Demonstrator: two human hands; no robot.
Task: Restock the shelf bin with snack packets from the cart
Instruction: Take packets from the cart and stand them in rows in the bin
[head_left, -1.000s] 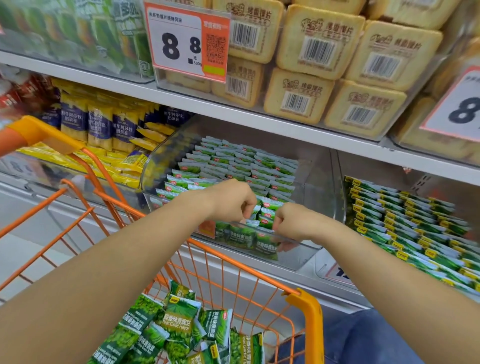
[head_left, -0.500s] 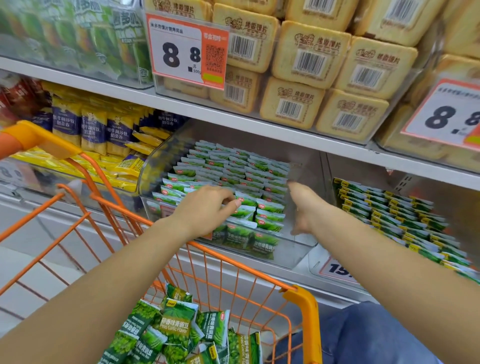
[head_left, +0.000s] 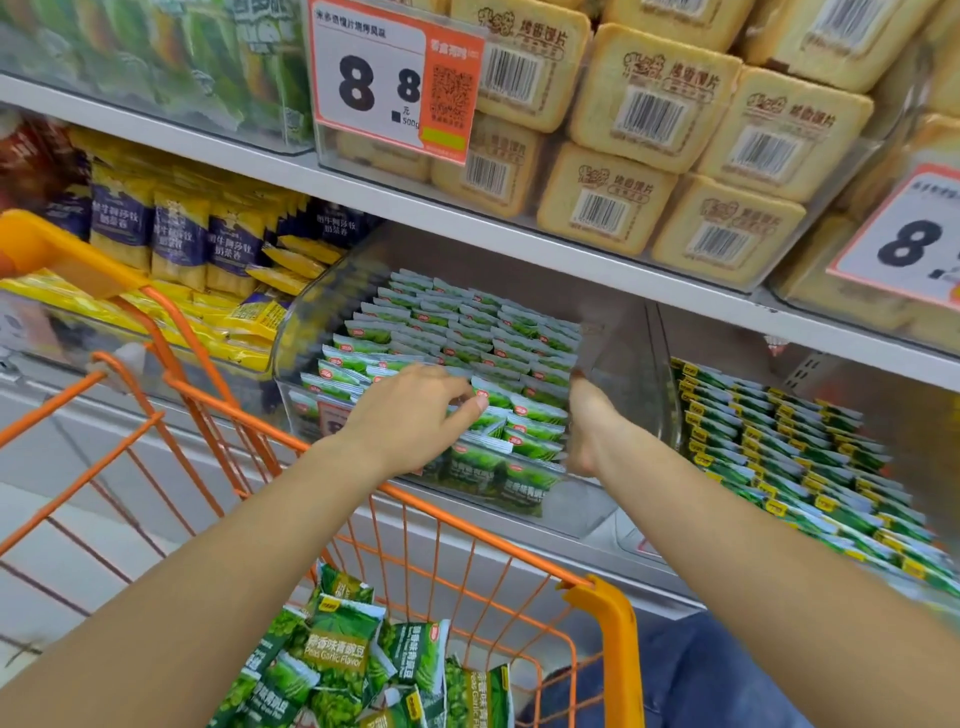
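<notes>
Head camera view, angled down at a store shelf. A clear plastic shelf bin (head_left: 631, 364) is seen on the lower shelf, filled with upright rows of green snack packets (head_left: 467, 332). The left hand (head_left: 410, 421) is laid over the front rows, fingers relaxed and touching packet tops, nothing gripped. The right hand (head_left: 587, 426) is seen edge-on beside the rightmost front packets; whether anything is held by it cannot be told. Below, an orange wire cart (head_left: 608, 613) is seen, with loose green pea packets (head_left: 337, 654) heaped inside. Tan biscuit packs (head_left: 654, 109) and a price tag (head_left: 395, 78) reading 8.8 are shown on the shelf above.
</notes>
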